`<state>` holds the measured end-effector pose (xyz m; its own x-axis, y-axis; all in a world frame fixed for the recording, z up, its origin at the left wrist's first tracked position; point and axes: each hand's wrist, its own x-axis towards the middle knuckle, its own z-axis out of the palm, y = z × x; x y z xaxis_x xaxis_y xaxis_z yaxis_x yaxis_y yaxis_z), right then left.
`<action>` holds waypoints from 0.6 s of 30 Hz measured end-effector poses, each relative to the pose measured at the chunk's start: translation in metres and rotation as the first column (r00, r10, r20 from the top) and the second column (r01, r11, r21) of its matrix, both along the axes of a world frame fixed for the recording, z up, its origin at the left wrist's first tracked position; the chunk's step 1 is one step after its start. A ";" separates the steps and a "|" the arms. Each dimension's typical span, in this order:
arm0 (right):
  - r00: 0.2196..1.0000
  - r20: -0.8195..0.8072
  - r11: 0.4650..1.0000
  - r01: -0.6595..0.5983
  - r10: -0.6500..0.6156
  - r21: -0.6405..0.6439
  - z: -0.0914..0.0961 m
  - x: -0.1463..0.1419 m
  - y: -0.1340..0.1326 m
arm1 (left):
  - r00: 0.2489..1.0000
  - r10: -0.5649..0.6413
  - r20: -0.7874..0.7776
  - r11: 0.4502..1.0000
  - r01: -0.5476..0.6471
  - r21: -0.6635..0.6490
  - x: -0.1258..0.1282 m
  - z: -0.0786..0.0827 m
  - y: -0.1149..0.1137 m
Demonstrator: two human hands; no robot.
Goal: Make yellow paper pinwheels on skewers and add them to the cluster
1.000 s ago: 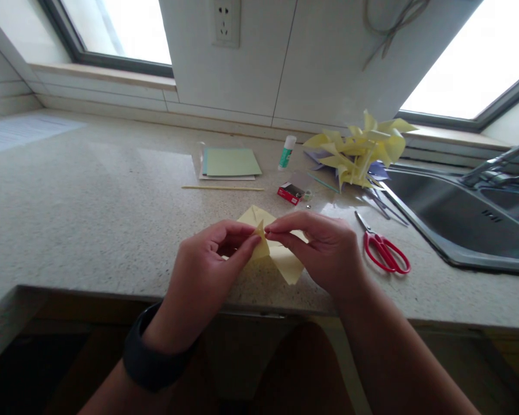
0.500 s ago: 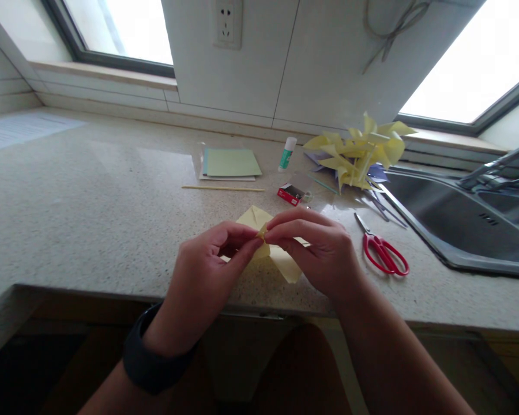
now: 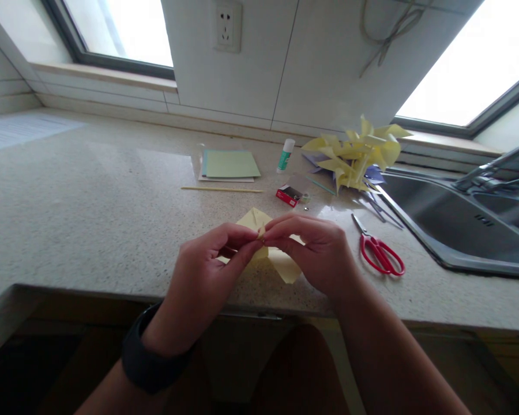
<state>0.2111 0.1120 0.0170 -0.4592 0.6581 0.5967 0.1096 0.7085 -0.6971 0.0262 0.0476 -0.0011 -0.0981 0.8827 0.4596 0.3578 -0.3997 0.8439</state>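
Observation:
A pale yellow paper sheet with cut, folded flaps (image 3: 285, 267) lies near the counter's front edge under both hands. My left hand (image 3: 218, 259) is closed in a pinch on a folded flap at the paper's middle. Fingertip to fingertip with it, my right hand (image 3: 311, 245) pinches the same spot. The fingers hide most of the centre, and I cannot make out whether something small is held there too. Just beyond the paper sit an open red-and-black small box (image 3: 288, 195) and a tiny metal piece (image 3: 306, 208).
Red-handled scissors (image 3: 381, 255) lie right of my right hand, before the steel sink (image 3: 436, 230). Behind are a thin wooden stick (image 3: 221, 189), a stack of coloured paper (image 3: 231, 163), a glue stick (image 3: 285, 155) and yellow paper pinwheels (image 3: 357, 153).
Both hands stay pinched at the paper's middle, with only slight finger movement. The view has shifted a little, and the tiny metal piece by the box now shows more clearly.

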 end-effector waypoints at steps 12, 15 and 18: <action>0.997 -0.071 0.978 0.022 -0.038 -0.210 0.000 -0.002 -0.001 | 0.999 -0.014 -0.035 1.000 0.015 0.024 0.000 -0.001 0.000; 0.993 -0.110 0.960 0.000 -0.032 -0.280 -0.001 -0.003 -0.001 | 0.999 -0.025 -0.033 0.999 0.026 0.020 -0.001 -0.001 0.000; 0.989 -0.147 0.942 -0.045 -0.006 -0.334 -0.001 -0.004 -0.002 | 0.999 -0.037 -0.031 0.999 0.037 0.024 -0.001 -0.002 0.000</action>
